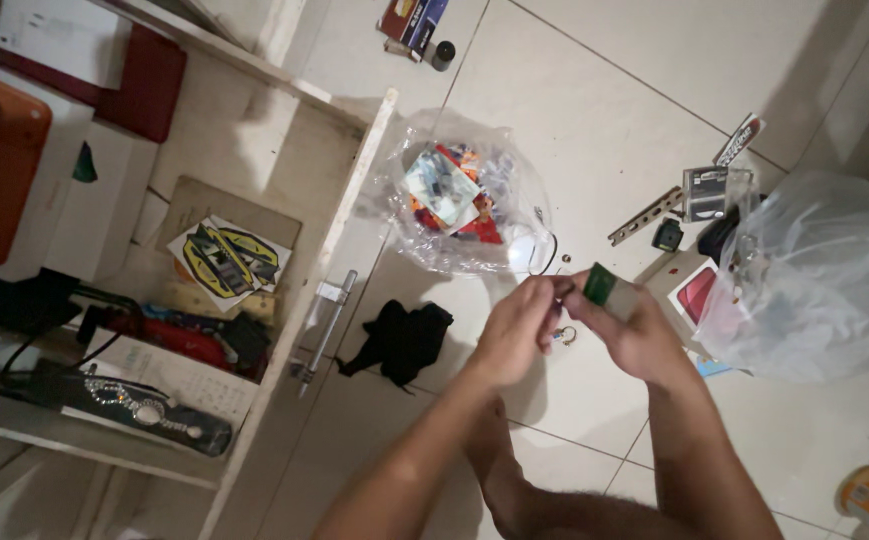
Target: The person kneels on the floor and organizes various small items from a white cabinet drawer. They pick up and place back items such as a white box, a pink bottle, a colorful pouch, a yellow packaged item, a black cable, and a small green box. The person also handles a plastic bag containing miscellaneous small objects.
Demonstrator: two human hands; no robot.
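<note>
Fingers of the left hand (524, 325) pinch something unclear; the right hand (629, 335) grips a small green block (609, 290).

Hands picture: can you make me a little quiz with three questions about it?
1. True or false: the right hand holds a small green and white box.
2. What lies nearer the open drawer: A the black cloth, or B the white bag?
3. What is the clear bag resting on?

Key: 1 true. 2 A. 3 the tiled floor. The left hand meets the right over that floor.
</note>
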